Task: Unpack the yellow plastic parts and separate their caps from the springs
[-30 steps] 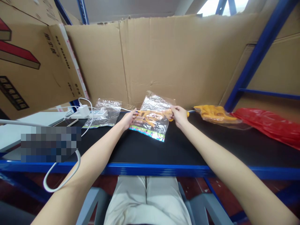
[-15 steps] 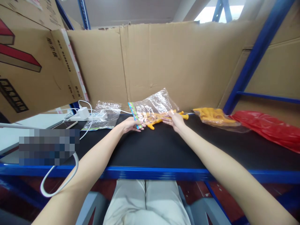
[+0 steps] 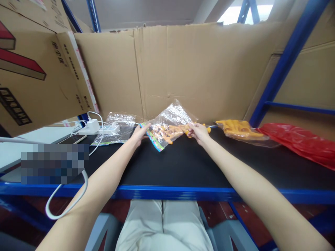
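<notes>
A clear plastic bag (image 3: 172,113) with a colourful printed strip sits in front of me, tilted over the black table top. Inside it, or partly so, are branched orange-yellow plastic pieces (image 3: 170,131); their exact kind cannot be made out. My left hand (image 3: 139,135) pinches the bag by its printed edge. At the bag's other side, my right hand (image 3: 198,132) has its fingers closed on the bag and the orange-yellow pieces, whose rounded ends stick out past the fingers. The bag film partly hides the pieces with glare.
Another clear bag (image 3: 123,120) lies at the left by a white power strip (image 3: 110,130) with cables. A phone (image 3: 74,139) rests nearby. To the right are a bagged orange-yellow item (image 3: 237,129) and a red plastic bag (image 3: 300,143). Cardboard (image 3: 196,69) walls the back.
My left hand has shifted up and left along the printed strip. The bag has turned, its strip now slanting down to the right over the pieces. My right fingers have closed from spread to gripping.
</notes>
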A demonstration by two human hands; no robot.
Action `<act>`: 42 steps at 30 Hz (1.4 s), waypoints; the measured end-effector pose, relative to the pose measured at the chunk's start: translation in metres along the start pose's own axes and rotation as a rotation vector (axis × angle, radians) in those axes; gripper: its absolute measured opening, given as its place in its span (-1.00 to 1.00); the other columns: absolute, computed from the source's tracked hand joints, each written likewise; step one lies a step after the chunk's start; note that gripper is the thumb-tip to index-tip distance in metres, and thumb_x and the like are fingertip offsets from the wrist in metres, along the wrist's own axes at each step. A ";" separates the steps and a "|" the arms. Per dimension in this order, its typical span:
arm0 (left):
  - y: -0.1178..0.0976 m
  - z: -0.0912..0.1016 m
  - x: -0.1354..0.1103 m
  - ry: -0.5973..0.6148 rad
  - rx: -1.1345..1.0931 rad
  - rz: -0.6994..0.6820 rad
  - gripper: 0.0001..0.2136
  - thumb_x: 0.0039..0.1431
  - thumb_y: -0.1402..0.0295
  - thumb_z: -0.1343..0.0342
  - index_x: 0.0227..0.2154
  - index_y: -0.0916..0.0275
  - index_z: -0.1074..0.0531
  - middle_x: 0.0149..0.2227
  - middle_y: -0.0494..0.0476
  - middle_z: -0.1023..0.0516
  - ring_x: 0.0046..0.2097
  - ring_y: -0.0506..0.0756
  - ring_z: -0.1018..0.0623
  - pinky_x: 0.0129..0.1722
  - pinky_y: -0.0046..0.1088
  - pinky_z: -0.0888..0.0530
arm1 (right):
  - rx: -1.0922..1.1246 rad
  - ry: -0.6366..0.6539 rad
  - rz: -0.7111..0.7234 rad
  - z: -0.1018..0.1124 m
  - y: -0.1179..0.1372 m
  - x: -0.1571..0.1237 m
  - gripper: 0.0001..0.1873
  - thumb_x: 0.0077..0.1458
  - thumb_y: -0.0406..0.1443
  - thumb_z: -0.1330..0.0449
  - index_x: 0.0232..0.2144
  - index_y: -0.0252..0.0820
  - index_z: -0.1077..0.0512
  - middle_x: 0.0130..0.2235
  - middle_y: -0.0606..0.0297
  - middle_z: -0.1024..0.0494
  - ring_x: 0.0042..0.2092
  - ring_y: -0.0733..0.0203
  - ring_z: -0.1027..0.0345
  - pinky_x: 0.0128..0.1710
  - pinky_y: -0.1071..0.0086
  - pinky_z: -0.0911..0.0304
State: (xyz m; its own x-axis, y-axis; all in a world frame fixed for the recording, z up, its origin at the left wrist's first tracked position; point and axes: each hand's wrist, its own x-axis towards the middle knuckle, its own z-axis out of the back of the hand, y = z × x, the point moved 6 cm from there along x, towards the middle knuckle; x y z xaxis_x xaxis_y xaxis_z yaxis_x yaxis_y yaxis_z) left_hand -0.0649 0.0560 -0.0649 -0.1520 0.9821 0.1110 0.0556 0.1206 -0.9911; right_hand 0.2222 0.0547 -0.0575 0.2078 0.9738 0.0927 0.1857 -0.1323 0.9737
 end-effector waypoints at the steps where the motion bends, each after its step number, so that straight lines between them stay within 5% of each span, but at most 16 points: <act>1: -0.001 0.003 0.001 -0.042 0.035 -0.015 -0.67 -0.02 0.16 -0.26 -0.28 0.27 -0.36 -0.33 0.11 -0.53 -0.38 0.02 -0.52 -0.37 -0.46 -0.43 | -0.024 0.035 0.000 -0.002 0.000 0.000 -0.70 0.16 -0.37 -0.16 -0.57 -0.20 -0.19 -0.68 0.44 -0.31 -0.68 0.43 -0.21 -0.63 0.52 -0.30; 8: -0.009 0.020 0.002 -0.312 0.319 -0.108 -0.50 -0.13 0.34 -0.34 -0.12 0.33 -0.31 -0.24 0.18 -0.50 -0.23 0.06 -0.51 -0.22 -0.46 -0.38 | -0.121 0.289 -0.028 -0.016 -0.004 -0.004 -0.73 0.11 -0.33 -0.19 -0.57 -0.19 -0.23 -0.68 0.51 -0.18 -0.68 0.46 -0.09 -0.61 0.48 -0.29; 15: 0.006 0.002 0.004 0.001 0.429 0.012 -0.66 -0.07 0.22 -0.30 -0.31 0.34 -0.41 -0.45 0.11 -0.53 -0.42 0.02 -0.47 -0.37 -0.47 -0.33 | -0.023 0.383 -0.032 -0.020 -0.001 -0.006 -0.79 -0.03 -0.32 -0.21 -0.57 -0.17 -0.23 -0.68 0.53 -0.13 -0.66 0.44 0.00 -0.65 0.48 -0.21; 19: 0.004 -0.009 -0.007 0.079 0.448 0.025 -0.63 -0.07 0.27 -0.31 -0.22 0.35 -0.41 -0.44 0.07 -0.52 -0.44 -0.01 -0.45 -0.45 -0.51 -0.28 | 0.124 0.321 -0.050 -0.019 0.002 -0.005 -0.86 -0.06 -0.42 -0.13 -0.56 -0.18 -0.24 -0.56 0.39 -0.34 -0.54 0.37 -0.24 -0.56 0.45 -0.30; 24: 0.001 -0.015 -0.013 0.164 0.392 0.056 -0.76 -0.13 0.45 -0.34 -0.37 0.33 -0.42 -0.54 0.00 -0.46 -0.53 -0.05 -0.38 -0.54 -0.52 -0.21 | 0.178 0.247 -0.082 -0.019 -0.002 -0.002 -0.89 0.02 -0.45 -0.08 -0.50 -0.20 -0.27 -0.52 0.37 -0.37 -0.51 0.33 -0.31 -0.47 0.37 -0.39; 29: -0.001 -0.020 -0.011 0.128 0.309 0.023 -0.85 -0.09 0.59 -0.23 -0.55 0.31 -0.36 -0.62 -0.03 -0.41 -0.57 -0.08 -0.35 -0.54 -0.53 -0.24 | 0.123 0.150 -0.044 -0.014 -0.004 0.000 -0.90 0.14 -0.37 -0.09 -0.44 -0.19 -0.28 -0.51 0.39 -0.37 -0.55 0.37 -0.26 -0.49 0.39 -0.39; 37: -0.011 -0.015 -0.011 -0.063 0.086 -0.098 -0.86 -0.15 0.58 -0.22 -0.56 0.30 -0.36 -0.63 -0.05 -0.39 -0.56 -0.09 -0.34 -0.46 -0.53 -0.29 | -0.005 0.244 -0.025 -0.027 -0.006 -0.010 -0.77 0.11 -0.21 -0.20 -0.49 -0.17 -0.26 -0.53 0.39 -0.37 -0.55 0.40 -0.22 -0.55 0.50 -0.25; 42: -0.010 -0.016 -0.008 -0.037 0.023 -0.092 -0.88 -0.07 0.57 -0.19 -0.53 0.30 -0.35 -0.62 -0.04 -0.38 -0.57 -0.11 -0.33 -0.49 -0.56 -0.27 | -0.165 0.072 0.205 -0.020 0.006 -0.012 -0.74 0.10 -0.26 -0.18 -0.55 -0.15 -0.22 -0.65 0.45 -0.30 -0.63 0.41 -0.13 -0.64 0.53 -0.08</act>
State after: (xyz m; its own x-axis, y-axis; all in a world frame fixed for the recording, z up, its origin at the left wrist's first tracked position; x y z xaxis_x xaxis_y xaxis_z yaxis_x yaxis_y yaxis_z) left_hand -0.0486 0.0496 -0.0551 -0.1921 0.9610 0.1990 0.0173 0.2060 -0.9784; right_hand 0.2015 0.0457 -0.0481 0.1547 0.9413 0.3000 -0.0130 -0.3017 0.9533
